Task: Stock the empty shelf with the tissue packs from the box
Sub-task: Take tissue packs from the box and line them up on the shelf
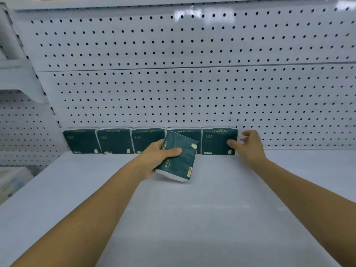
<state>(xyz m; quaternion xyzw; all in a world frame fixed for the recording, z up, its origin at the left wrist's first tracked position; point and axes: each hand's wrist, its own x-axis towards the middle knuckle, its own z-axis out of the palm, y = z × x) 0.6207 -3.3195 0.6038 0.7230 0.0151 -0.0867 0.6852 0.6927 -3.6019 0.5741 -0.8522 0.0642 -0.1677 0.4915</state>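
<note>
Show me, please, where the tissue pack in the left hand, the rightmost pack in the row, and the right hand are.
held tissue pack [180, 160]: head view, on its dark green front face.
rightmost standing pack [215, 140]: head view, middle of its front.
right hand [248, 145]: head view, back of the hand.

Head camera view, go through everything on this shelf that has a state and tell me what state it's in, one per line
Row of tissue packs: five, upright, side by side against the pegboard.
Held tissue pack: tilted, above the shelf, in front of the fourth pack.
Left hand: grips the held tissue pack.
Right hand: thumb on the rightmost pack, fingers curved past its right edge.
Shelf: stocked along the back only.
Pegboard: nothing hangs on it.
</note>
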